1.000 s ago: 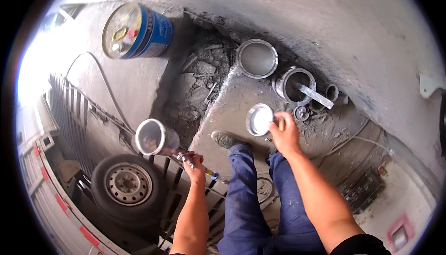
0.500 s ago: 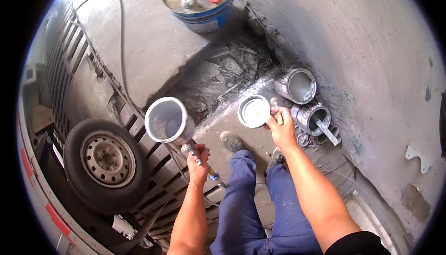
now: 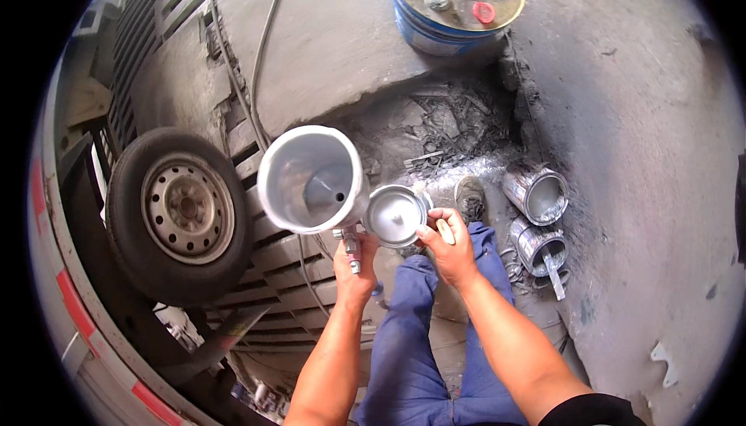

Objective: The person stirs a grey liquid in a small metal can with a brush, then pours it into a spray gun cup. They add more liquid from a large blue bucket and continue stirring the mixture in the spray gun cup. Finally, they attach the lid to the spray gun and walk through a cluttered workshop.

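My left hand is closed round a metal spray gun, whose pale open paint cup tips toward me. A dark hole shows at the bottom of the cup, where only a thin greyish residue is visible. My right hand pinches the edge of a round cup lid, its hollow inner side facing up. The lid lies just right of the cup, close against its lower right side; I cannot tell whether they touch.
Two paint-smeared cans lie tilted at the right wall, a flat stick in the nearer one. A blue drum stands at the back beside a rubble-filled pit. A spare wheel and slatted grating are at left, with a hose.
My right hand has brought the lid leftward to the paint cup. The spray gun has risen closer to the camera. The whole view has shifted, so the drum and cans appear further right.
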The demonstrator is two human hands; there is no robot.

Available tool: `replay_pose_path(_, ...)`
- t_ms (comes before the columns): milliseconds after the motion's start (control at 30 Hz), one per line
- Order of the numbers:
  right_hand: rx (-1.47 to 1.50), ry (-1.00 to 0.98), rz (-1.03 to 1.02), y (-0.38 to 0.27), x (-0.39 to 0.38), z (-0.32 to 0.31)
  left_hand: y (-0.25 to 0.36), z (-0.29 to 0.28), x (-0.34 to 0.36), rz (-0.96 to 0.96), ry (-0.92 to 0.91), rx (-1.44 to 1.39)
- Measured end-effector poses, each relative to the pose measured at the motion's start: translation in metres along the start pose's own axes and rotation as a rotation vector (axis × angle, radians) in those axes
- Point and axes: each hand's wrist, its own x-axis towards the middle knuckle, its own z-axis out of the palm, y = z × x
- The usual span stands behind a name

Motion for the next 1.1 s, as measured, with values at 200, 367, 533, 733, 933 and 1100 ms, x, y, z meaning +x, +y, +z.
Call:
replay_pose_path(200, -0.072, -0.137, -0.01, -0.052, 0.045, -0.055, -0.012, 0.007, 0.003, 0.027, 0.149, -0.061)
replay_pose_path(367, -0.395, 0.017, -0.113, -0.107, 0.091, -0.118, -0.022, 0.021, 0.007, 0.233, 0.143, 0.085)
replay_pose_path(533, -0.55, 0.161, -0.254, -0.152, 0.132, -0.157, -0.062, 0.029, 0.0, 0.41, 0.127, 0.344)
replay_pose_path(733, -0.573, 0.355, -0.513, -0.15, 0.166, -0.152, -0.072, 0.042, -0.008, 0.378, 0.152, 0.369)
replay_pose_path(933, -0.525, 0.576, 0.235, -0.087, 0.169, -0.21, -0.081, 0.052, -0.009, 0.418, 0.105, 0.392)
replay_pose_path(1100, -0.44, 0.514, 0.238, -0.112, 0.144, -0.209, -0.077, 0.051, -0.008, 0.367, 0.076, 0.393)
